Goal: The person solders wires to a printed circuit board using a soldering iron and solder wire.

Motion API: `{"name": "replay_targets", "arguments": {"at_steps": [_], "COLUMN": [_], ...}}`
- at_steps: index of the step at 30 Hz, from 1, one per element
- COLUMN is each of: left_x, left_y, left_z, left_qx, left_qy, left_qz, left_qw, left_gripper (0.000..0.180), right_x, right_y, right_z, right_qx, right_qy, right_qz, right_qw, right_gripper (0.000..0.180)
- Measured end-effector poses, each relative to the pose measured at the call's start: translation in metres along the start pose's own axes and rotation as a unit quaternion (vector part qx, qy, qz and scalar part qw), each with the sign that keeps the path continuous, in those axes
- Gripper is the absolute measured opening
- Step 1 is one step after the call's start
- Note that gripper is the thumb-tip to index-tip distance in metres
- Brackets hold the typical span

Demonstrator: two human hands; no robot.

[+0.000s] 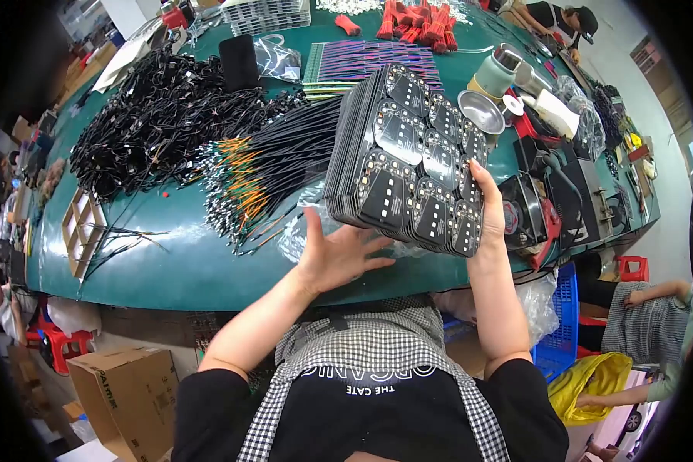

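Observation:
A thick stack of black circuit board panels (431, 154) is held up, tilted, above the table's near edge. My right hand (489, 206) grips the stack by its right side, thumb over the top panel. Below the stack's lower left edge, my left hand (335, 258) is open with fingers spread; I cannot tell if its fingertips touch the panels. A clear plastic bag (296, 237) lies beneath, beside the left hand. Left of the stack lies a bundle of black cables (285, 154) with orange and white ends, partly hidden by the panels.
On the green table (154, 269) are a tangled heap of black cables (146, 115), a divided cardboard frame (81, 231), red wire bundles (416, 23), a metal bowl (482, 112) and a black machine (570, 192). A blue crate (558, 316) stands below, right. Other people are nearby.

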State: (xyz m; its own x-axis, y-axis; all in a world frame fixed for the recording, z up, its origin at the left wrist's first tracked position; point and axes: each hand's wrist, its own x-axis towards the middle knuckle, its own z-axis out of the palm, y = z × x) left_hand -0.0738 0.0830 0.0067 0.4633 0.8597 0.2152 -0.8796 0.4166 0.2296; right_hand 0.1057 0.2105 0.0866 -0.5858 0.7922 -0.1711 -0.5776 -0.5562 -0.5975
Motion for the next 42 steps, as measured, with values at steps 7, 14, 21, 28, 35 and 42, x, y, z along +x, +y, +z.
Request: {"name": "replay_targets", "arguments": {"at_steps": [7,14,21,28,35,42], "left_x": [0.02,-0.027,-0.122,-0.135,-0.15,-0.136], "left_y": [-0.03,0.003,0.073,0.059,0.051,0.039], "left_z": [0.012,0.017,0.077,0.113,0.096,0.097], "left_qx": [0.438,0.422,0.33,0.372,0.35,0.409], "left_qy": [0.15,0.357,0.285,0.303,0.333,0.367], "left_qz": [0.015,0.089,0.48,0.539,0.519,0.523], "left_qw": [0.886,0.829,0.761,0.692,0.705,0.652], "left_gripper": [0.039,0.032,0.023,0.024,0.018,0.014], "right_x": [0.002,-0.006,-0.007,-0.014,-0.012,-0.008], "right_y": [0.019,0.015,0.012,0.054,0.056,0.03], "right_z": [0.012,0.008,-0.016,-0.045,-0.046,-0.038], "right_qx": [0.045,0.044,-0.005,-0.139,-0.228,-0.377], "right_qy": [-0.01,-0.004,0.035,0.121,0.132,0.099], "right_qz": [0.033,0.036,0.015,0.086,0.127,0.144], "right_qw": [0.998,0.998,0.999,0.979,0.956,0.91], "right_gripper": [0.034,0.037,0.034,0.025,0.043,0.043]}}
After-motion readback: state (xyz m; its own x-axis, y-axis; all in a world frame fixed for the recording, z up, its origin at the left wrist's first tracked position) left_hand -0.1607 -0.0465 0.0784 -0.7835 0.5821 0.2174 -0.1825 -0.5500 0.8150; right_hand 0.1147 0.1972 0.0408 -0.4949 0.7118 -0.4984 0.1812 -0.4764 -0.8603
